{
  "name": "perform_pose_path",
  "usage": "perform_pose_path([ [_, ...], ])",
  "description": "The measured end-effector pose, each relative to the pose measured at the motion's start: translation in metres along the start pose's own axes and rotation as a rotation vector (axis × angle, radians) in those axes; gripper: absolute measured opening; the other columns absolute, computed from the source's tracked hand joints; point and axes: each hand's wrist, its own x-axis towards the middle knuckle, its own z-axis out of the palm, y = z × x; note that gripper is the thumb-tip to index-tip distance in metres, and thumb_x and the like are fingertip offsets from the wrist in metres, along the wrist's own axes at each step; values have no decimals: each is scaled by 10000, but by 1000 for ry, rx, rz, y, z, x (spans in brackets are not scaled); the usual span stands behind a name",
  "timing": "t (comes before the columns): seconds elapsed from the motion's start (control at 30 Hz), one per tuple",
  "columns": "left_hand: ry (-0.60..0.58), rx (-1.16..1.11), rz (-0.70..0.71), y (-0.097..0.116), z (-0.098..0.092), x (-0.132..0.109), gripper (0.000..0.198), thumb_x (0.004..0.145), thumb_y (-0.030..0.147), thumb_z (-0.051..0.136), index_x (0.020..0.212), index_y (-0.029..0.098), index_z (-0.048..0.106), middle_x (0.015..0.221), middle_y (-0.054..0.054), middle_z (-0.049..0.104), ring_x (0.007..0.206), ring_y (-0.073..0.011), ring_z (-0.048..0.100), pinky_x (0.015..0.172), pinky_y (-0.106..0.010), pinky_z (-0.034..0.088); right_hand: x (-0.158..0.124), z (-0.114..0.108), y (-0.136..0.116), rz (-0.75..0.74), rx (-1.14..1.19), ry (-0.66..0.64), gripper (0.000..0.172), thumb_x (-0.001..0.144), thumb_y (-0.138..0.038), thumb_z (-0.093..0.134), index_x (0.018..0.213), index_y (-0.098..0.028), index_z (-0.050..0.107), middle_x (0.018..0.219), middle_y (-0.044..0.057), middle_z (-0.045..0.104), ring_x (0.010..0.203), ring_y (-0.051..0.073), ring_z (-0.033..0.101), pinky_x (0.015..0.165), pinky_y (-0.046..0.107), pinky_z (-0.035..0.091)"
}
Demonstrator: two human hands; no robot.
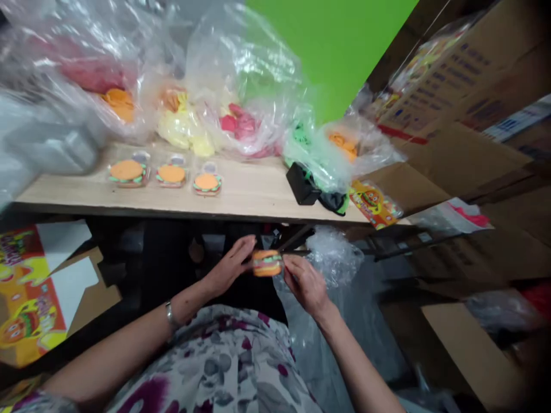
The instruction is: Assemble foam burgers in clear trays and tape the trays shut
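Observation:
A small toy burger (267, 263), with orange buns and green and red layers, is in the air in front of my body, below the table edge. At its right edge, my right hand (306, 285) pinches it between thumb and curled fingers. My left hand (232, 264) is at its left side, fingers stretched out and thumb close to the edge; whether the thumb touches is blurred. On the table stand three similar burgers in clear packs: a left one (128, 173), a middle one (171, 174) and a right one (207, 183).
Clear plastic bags (245, 74) with coloured pieces line the back of the wooden table (253, 189). A black box (302, 183) and a printed burger card (374, 203) lie to the right. Cardboard boxes (465, 86) are stacked at right; a printed carton (34, 292) is at lower left.

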Motion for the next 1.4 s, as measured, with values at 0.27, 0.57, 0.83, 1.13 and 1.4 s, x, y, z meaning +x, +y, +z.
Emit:
perform_pose_path([
  [0.27, -7, -411, -218, 35, -5, 8, 191, 891, 194, 545, 1036, 101, 628, 1053, -116, 692, 931, -200, 672, 834, -319, 541, 55, -25, 29, 93, 199, -68, 392, 915, -173, 457, 1302, -228, 472, 1283, 120, 552, 1201, 198, 526, 945, 346, 496],
  [0.57, 13, -480, -64, 71, 12, 46, 262, 876, 179, 554, 1127, 107, 574, 1211, -168, 618, 1041, -264, 637, 857, -383, 536, 95, -20, 188, 942, 243, 130, 401, 702, -557, 638, 686, -159, 683, 701, 47, 582, 780, 205, 536, 776, 336, 438],
  [0.83, 44, -322, -19, 69, 16, 62, 276, 816, 134, 601, 1090, 106, 591, 1052, -149, 687, 964, -272, 669, 901, -439, 511, 110, -21, 191, 1146, 554, 35, 389, 575, -514, 747, 678, -147, 668, 572, -25, 530, 502, 80, 389, 428, 210, 274],
  [1.13, 146, -262, -76, 64, 12, 62, 316, 801, 137, 632, 1107, 178, 569, 1039, -90, 694, 861, -212, 692, 755, -349, 564, 117, -21, 201, 1303, 927, 182, 216, 582, -295, 787, 738, -191, 678, 694, 0, 620, 514, 74, 426, 586, 322, 553],
  [1.4, 106, -347, -53, 74, 24, 70, 252, 819, 88, 562, 1069, 94, 593, 1158, -161, 644, 1071, -294, 623, 937, -429, 508, 78, -6, 174, 1158, 929, 351, 393, 465, -466, 821, 655, -177, 635, 746, 23, 632, 751, 158, 595, 793, 330, 508],
])
